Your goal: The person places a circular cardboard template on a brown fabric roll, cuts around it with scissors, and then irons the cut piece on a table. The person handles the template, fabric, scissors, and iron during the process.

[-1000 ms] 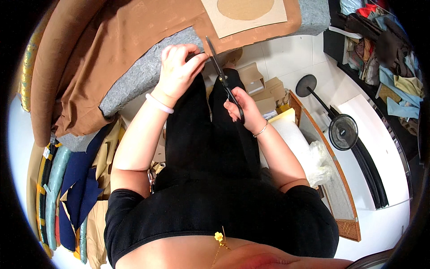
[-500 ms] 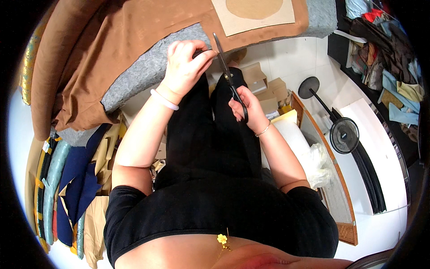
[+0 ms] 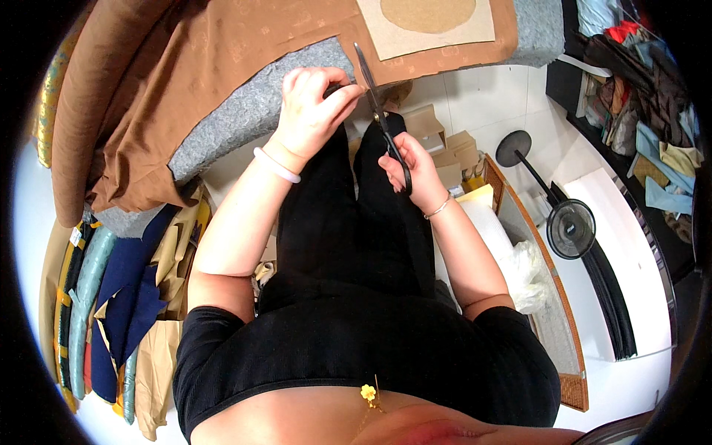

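Observation:
My left hand (image 3: 315, 111), wearing a pale bangle, is pinched beside the cut edge of the brown fabric (image 3: 222, 44); what its fingertips hold is too small to make out. My right hand (image 3: 411, 170) grips long black-handled scissors (image 3: 378, 115), which point away from me, their blades just right of my left fingertips at the fabric's edge. The fabric lies over a grey felt-like covered surface (image 3: 222, 126). On the fabric, beyond the scissors, rests a beige square board (image 3: 382, 44) with an oval on it.
Fabric rolls (image 3: 104, 282) stand at my left. Cardboard boxes (image 3: 452, 152) and a rattan-edged panel (image 3: 571, 386) with white wrapping (image 3: 519, 274) are at my right, near a black round-based stand (image 3: 512, 148) and a dark shelf heaped with cloth (image 3: 645, 111).
Both hands and the scissors have shifted slightly up and to the right in view, as has the far table edge. My grip on the scissors looks the same.

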`<state>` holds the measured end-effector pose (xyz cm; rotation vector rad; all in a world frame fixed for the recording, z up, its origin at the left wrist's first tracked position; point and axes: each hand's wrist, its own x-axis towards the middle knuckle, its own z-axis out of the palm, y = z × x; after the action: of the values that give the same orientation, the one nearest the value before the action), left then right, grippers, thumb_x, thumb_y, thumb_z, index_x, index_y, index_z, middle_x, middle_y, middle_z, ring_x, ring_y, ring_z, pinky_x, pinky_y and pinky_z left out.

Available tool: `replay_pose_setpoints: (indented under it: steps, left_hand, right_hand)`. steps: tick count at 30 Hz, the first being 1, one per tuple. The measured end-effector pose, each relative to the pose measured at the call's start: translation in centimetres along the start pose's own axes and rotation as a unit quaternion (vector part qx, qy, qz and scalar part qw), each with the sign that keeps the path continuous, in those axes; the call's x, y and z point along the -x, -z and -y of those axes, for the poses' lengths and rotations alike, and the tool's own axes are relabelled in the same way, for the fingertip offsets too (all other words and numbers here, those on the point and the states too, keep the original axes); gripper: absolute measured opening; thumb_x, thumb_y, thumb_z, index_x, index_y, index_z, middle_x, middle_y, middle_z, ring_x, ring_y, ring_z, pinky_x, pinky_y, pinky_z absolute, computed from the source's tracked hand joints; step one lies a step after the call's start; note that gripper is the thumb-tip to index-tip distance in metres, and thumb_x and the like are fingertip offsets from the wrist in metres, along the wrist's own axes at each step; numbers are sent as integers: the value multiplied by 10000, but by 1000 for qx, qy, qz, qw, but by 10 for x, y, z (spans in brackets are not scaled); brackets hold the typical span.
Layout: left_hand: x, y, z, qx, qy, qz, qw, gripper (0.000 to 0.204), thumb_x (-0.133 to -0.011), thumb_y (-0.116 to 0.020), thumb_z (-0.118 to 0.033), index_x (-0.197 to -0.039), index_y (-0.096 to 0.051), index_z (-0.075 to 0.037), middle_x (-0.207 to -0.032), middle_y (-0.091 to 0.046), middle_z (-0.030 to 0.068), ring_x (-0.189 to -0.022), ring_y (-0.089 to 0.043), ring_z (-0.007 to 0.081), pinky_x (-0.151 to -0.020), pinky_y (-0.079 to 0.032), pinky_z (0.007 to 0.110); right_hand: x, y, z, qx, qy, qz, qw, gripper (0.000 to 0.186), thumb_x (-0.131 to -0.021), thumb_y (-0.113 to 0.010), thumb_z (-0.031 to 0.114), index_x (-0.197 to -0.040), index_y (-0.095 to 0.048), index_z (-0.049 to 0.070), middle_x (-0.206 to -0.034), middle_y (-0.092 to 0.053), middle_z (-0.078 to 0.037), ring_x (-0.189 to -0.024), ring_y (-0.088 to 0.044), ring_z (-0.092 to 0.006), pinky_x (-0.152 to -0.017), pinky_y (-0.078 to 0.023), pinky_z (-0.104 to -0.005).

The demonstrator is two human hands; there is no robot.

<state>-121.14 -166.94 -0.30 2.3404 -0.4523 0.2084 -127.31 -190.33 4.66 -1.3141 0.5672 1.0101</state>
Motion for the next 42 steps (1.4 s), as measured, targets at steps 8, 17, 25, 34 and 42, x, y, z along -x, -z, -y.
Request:
replay_pose_setpoints:
  steps: [8, 17, 25, 34, 42]
  left_hand:
    - [2, 1, 0, -4, 7, -7, 1000, 241, -750, -801, -150, -970, -713, -192, -992, -626, -44, -914, -611, 177, -881, -428, 377]
    - [3, 2, 1, 18, 11, -19, 1000, 340, -709, -842, -110, -1012, -715, -198, -980, -629, -24, -913, -611, 217, -840, -440, 398]
    - [6, 2, 3, 23, 20, -21, 999, 319, -716, -841, -112, -1002, -716, -183, -987, -633, -20, -909, -610, 218, -845, -438, 394]
    - [8, 2, 3, 28, 27, -23, 999, 280, -731, -831, -134, -987, -724, -174, -974, -633, -23, -898, -606, 211, -843, -432, 391]
    - [10, -1, 3, 26, 30, -31, 999, 247, -738, -823, -159, -966, -729, -178, -971, -629, -24, -909, -605, 202, -844, -428, 390]
  right_hand:
    - [-18, -2, 14, 10, 13, 9, 1000, 289, -945, -777, 114, -962, -488, 94, -733, -511, 41, -557, -438, -48, -472, -345, -233]
    - [-25, -3, 22, -1, 16, 16, 1000, 306, -947, -785, 159, -962, -485, 105, -702, -497, 59, -556, -428, -35, -474, -344, -226]
    - [-32, -7, 24, 45, -1, -19, 999, 318, -942, -792, 177, -967, -484, 100, -706, -512, 53, -521, -447, -45, -443, -343, -229]
    - [-44, -8, 35, 27, 30, 8, 999, 339, -934, -805, 222, -979, -491, 104, -680, -507, 56, -520, -459, -36, -447, -353, -215]
    - [-46, -13, 42, 34, 18, 2, 999, 330, -942, -796, 246, -980, -503, 99, -669, -502, 63, -515, -452, -34, -454, -354, -210]
